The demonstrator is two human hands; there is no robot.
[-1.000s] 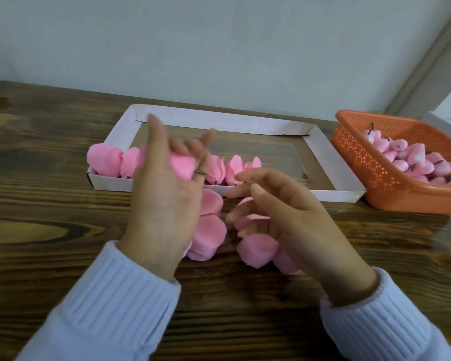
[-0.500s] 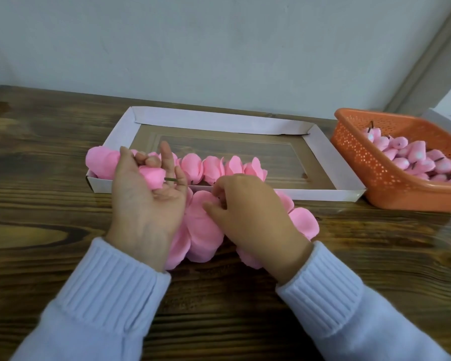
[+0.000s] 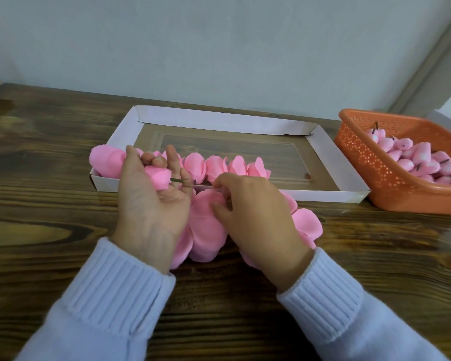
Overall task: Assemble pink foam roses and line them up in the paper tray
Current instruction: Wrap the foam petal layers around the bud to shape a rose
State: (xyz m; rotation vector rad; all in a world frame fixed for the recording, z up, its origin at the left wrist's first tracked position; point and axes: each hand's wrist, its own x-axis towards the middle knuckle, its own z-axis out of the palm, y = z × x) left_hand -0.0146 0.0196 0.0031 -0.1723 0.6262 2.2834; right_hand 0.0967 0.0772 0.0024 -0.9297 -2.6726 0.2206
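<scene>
Dark wood-grain table [image 3: 50,230] w/ glossy top, plain pale grey wall [image 3: 219,48] behind, grey trim [image 3: 427,61] at rt.

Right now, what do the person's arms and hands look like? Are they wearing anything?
Both arms are in the same pale, bluish-white knitted jumper. The left sleeve and the right sleeve each end at the wrist in a thick ribbed cuff with straight ridges. The left hand and the right hand are bare, with no gloves, and no watch shows.
</scene>
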